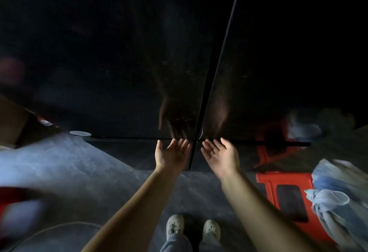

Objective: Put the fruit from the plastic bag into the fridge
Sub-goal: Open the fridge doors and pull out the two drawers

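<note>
The left hand (171, 153) reaches with fingers loose and empty to the bottom edge of the fridge's (119, 52) left door, just left of the centre seam, and the right hand (221, 155) does the same just right of it. Both doors look closed, so the task seems barely begun. The plastic bag (336, 196) rests on a red stool (282, 192) at far right, near the right door's swing; fruit unseen.

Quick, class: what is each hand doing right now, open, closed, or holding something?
Left hand: open, palm up, empty, fingertips at the bottom edge of the fridge door.
Right hand: open, palm up, empty, at the same edge.
</note>
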A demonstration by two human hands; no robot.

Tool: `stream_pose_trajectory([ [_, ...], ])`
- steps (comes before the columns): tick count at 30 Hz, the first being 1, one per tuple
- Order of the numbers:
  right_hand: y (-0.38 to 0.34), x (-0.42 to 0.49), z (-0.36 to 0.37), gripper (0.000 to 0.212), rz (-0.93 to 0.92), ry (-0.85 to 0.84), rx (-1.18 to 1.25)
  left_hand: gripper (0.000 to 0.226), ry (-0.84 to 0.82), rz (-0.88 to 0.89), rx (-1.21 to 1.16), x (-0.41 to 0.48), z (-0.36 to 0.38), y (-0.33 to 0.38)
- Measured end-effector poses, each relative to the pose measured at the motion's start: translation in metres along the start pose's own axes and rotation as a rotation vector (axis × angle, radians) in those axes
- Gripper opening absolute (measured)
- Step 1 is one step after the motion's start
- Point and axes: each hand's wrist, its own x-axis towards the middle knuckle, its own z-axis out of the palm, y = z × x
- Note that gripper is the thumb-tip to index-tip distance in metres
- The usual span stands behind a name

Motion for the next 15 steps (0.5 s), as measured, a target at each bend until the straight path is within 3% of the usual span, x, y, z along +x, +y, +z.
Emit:
stream_pose_trajectory([
  [15,0.006,0.005,0.006,0.050,-0.080,0.034,0.265,0.067,0.093,-0.005,0.031,0.005,0.003,0.009],
])
